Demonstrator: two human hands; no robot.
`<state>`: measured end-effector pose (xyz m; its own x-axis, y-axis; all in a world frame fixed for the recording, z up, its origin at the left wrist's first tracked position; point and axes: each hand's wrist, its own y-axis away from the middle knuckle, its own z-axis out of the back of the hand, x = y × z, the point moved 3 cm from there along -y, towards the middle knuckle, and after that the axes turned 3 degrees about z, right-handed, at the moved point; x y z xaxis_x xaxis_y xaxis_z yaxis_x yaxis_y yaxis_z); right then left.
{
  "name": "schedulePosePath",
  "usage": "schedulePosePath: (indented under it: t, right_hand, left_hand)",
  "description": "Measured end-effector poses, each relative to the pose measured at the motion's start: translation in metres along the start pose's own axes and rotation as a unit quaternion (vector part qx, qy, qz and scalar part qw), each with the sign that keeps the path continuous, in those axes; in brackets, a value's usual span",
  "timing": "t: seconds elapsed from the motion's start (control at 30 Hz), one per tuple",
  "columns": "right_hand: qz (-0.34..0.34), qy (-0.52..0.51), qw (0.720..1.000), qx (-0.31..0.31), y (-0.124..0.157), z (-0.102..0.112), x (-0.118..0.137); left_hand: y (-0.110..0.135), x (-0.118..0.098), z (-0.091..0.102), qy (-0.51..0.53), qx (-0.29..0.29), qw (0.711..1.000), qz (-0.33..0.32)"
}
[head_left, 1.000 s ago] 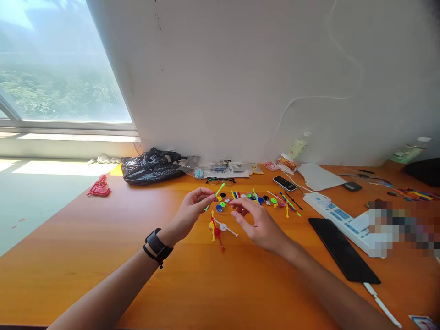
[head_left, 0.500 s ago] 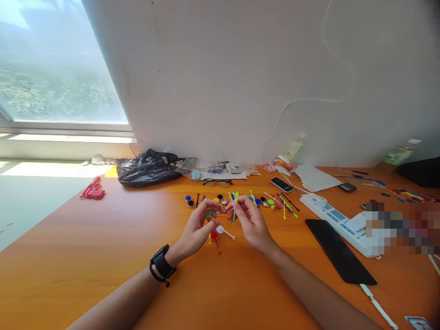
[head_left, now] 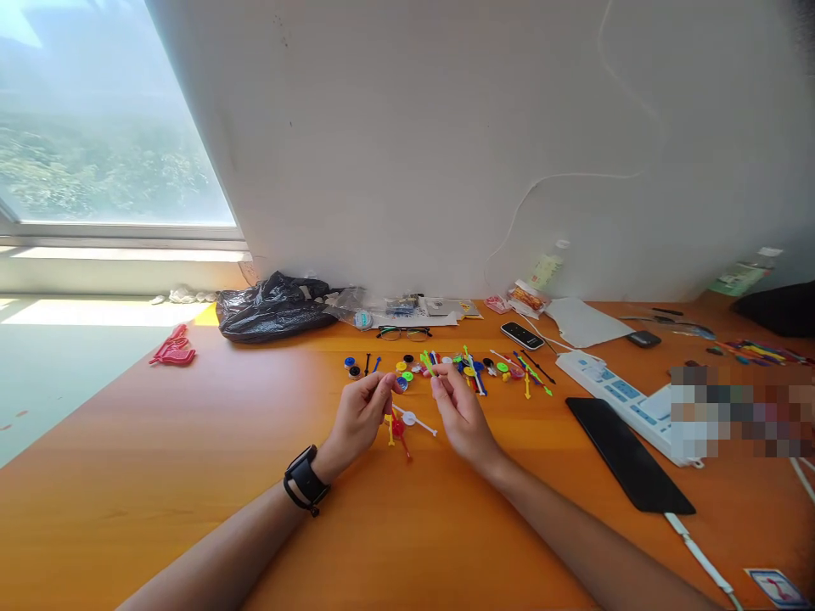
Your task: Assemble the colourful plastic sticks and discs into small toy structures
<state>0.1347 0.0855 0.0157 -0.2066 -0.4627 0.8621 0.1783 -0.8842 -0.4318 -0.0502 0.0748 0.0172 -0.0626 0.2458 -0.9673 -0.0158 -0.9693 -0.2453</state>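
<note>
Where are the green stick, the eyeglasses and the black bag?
green stick [head_left: 427,363], head view, middle of its shaft.
eyeglasses [head_left: 404,332], head view, bridge between the lenses.
black bag [head_left: 273,310], head view, middle of the crumpled plastic.

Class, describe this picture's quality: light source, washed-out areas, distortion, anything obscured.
Head view: daylight washes out the window at left; the wall edge leans, a wide-angle distortion; a pixelated block hides things at right; the green stick pinched in the right hand is tiny; what the left hand holds is unclear.
</note>
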Motion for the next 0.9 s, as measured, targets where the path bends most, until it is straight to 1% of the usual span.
schedulePosePath:
  t: [0.13, 0.2, 0.33, 0.37, 0.47, 0.53, 0.67, 0.8, 0.9]
  right_hand:
    - [-0.008, -0.002, 1.000, 0.005, 0.004, -0.001, 0.003]
    - [-0.005, 0.002, 1.000, 0.009, 0.005, -0.002, 0.004]
    - [0.006, 0.013, 0.999, 0.047, 0.007, -0.005, 0.008]
    - [0.006, 0.013, 0.999, 0.048, 0.008, -0.005, 0.008]
    - [0.011, 0.005, 1.000, 0.020, 0.008, -0.004, 0.011]
    - [0.015, -0.003, 1.000, 0.013, 0.008, -0.003, 0.012]
    - [0.025, -0.003, 0.999, 0.044, 0.008, -0.004, 0.013]
    - [0.029, 0.001, 0.998, 0.048, 0.009, -0.005, 0.014]
    - [0.019, -0.021, 0.998, 0.059, 0.012, -0.007, 0.014]
  left_hand:
    - [0.003, -0.009, 0.003, 0.017, -0.024, 1.000, 0.000]
    - [0.004, -0.012, 0.003, 0.031, -0.013, 0.999, -0.008]
    - [0.005, -0.014, 0.000, 0.037, 0.022, 0.998, -0.039]
    - [0.004, -0.013, -0.002, 0.042, 0.024, 0.998, -0.042]
    - [0.001, -0.010, -0.004, 0.061, 0.028, 0.997, -0.044]
    - [-0.001, -0.009, -0.005, 0.065, 0.023, 0.996, -0.049]
    - [0.000, -0.011, -0.003, 0.070, 0.009, 0.996, -0.057]
    - [0.002, -0.013, -0.003, 0.089, 0.029, 0.994, -0.051]
    - [0.003, -0.015, -0.003, 0.091, 0.044, 0.994, -0.049]
